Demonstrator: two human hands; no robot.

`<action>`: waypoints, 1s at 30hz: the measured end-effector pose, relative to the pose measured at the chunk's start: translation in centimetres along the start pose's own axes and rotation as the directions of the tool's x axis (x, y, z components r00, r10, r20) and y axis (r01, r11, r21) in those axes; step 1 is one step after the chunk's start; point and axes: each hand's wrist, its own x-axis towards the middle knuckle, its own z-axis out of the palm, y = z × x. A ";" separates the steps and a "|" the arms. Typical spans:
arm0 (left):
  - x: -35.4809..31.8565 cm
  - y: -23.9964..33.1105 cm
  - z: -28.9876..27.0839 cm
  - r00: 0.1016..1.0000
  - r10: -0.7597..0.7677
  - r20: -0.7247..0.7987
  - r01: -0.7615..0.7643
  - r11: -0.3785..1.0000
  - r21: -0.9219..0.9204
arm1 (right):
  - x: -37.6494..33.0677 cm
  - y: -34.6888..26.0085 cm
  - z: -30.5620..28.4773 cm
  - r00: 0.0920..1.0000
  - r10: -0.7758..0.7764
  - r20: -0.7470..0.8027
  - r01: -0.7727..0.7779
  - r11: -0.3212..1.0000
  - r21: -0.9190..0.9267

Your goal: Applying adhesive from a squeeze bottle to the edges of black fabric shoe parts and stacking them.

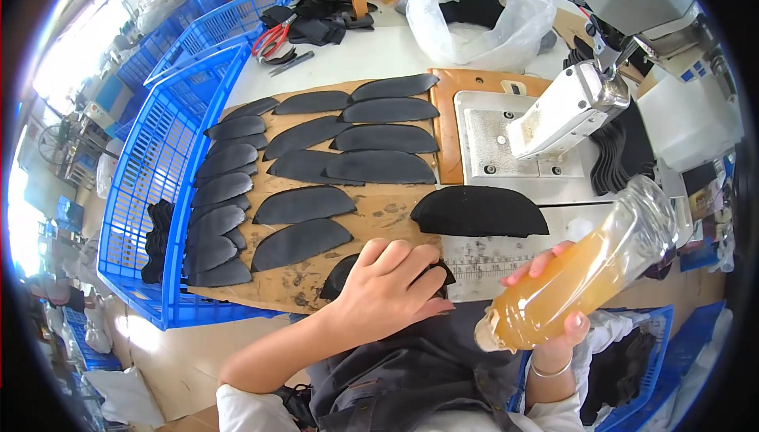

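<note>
My right hand (563, 337) grips a clear bottle (581, 274) of amber liquid, probably glue. The bottle is tilted, its pale, crusted tip pointing down and left, apart from the board. My left hand (387, 286) is closed, fingers curled over a black half-moon piece (337, 275) at the board's near edge, hiding most of that piece. Just beyond it lies a thicker black half-moon piece (479, 211). Several dark grey half-moon pieces (304, 204) are laid out in overlapping columns on the stained brown board (379, 215).
A white sewing machine (565, 112) stands at the right, with stacked black strips (623, 151) beside it. Blue crates (150, 187) line the left side. Red-handled scissors (274, 41), black scraps (320, 21) and a clear plastic bag (431, 17) lie at the back.
</note>
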 end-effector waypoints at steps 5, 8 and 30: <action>-0.3 -0.1 0.6 0.999 -0.039 -0.024 0.039 0.999 -0.036 | 0.3 1.5 1.2 0.978 0.152 0.140 -0.182 0.953 0.242; -0.4 0.1 0.6 0.986 -0.143 -0.082 0.136 0.987 -0.085 | 0.3 1.8 2.3 0.972 0.214 0.097 -0.230 0.950 0.211; -2.7 -2.0 -3.0 0.848 -0.529 0.000 0.431 0.690 -0.581 | 1.0 3.6 3.8 0.946 0.250 0.204 -0.291 0.935 0.203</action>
